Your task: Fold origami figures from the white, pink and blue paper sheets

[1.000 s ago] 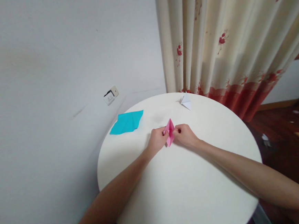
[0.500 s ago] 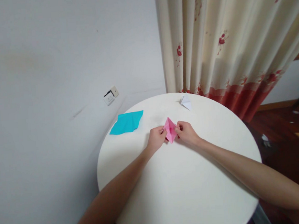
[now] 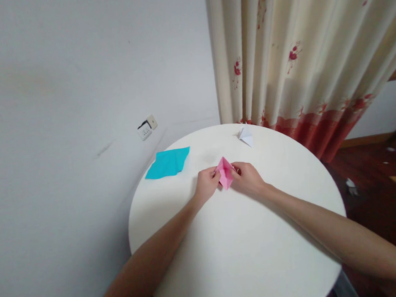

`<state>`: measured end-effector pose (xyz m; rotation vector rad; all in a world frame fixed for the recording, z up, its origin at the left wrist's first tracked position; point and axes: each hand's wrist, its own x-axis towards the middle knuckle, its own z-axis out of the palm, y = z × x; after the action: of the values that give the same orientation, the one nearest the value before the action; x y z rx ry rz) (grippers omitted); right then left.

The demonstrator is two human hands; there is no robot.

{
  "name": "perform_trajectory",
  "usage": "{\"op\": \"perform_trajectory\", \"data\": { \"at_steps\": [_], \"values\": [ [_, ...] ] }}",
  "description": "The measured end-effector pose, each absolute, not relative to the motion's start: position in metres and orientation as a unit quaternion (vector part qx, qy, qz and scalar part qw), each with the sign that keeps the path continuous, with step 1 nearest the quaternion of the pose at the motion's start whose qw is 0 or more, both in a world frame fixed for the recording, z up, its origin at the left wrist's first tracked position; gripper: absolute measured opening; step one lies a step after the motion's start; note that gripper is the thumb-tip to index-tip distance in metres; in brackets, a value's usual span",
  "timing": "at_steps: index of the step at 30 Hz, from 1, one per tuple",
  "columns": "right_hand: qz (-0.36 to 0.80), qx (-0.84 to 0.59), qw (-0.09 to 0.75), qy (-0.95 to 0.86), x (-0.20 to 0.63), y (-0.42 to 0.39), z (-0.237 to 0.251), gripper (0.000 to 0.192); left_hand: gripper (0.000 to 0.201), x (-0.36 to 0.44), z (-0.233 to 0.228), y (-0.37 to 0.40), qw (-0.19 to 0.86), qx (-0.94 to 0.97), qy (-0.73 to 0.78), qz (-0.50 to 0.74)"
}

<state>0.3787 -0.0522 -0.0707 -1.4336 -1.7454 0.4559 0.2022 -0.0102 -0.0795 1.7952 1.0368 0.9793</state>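
A small folded pink paper [image 3: 225,173] sits between both my hands near the middle of a round white table [image 3: 240,250]. My left hand [image 3: 207,185] pinches its left edge. My right hand [image 3: 248,178] grips its right side, with the fingers curled over the fold. The paper's pointed top and lower tip show between my fingers; the rest is hidden by them.
A crumpled teal paper sheet [image 3: 168,162] lies at the table's far left edge. A small white folded paper [image 3: 246,135] rests at the far edge by a cream curtain with red flowers [image 3: 297,58]. A wall socket [image 3: 147,126] is on the wall at the left. Dark wooden floor [image 3: 374,171] is on the right.
The pink paper went from a narrow upright shape to a wider, flatter one a second ago. In the last half second my right fingers closed further over its right side.
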Motion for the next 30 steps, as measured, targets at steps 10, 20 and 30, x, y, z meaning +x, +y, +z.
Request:
{"op": "perform_trajectory", "data": {
  "at_steps": [10, 20, 30],
  "values": [
    [0.272, -0.502, 0.459, -0.681, 0.375, -0.049, -0.082, 0.025, 0.022, 0.208, -0.084, -0.014, 0.475, 0.699, 0.380, 0.376],
    [0.311, -0.505, 0.491, -0.638, 0.370, -0.051, -0.085, 0.031, 0.021, 0.212, -0.083, -0.016, 0.513, 0.664, 0.398, 0.370],
    [0.390, -0.471, 0.503, -0.611, 0.371, -0.049, -0.082, 0.040, 0.040, 0.206, -0.076, -0.012, 0.552, 0.642, 0.370, 0.382]
  ]
}}
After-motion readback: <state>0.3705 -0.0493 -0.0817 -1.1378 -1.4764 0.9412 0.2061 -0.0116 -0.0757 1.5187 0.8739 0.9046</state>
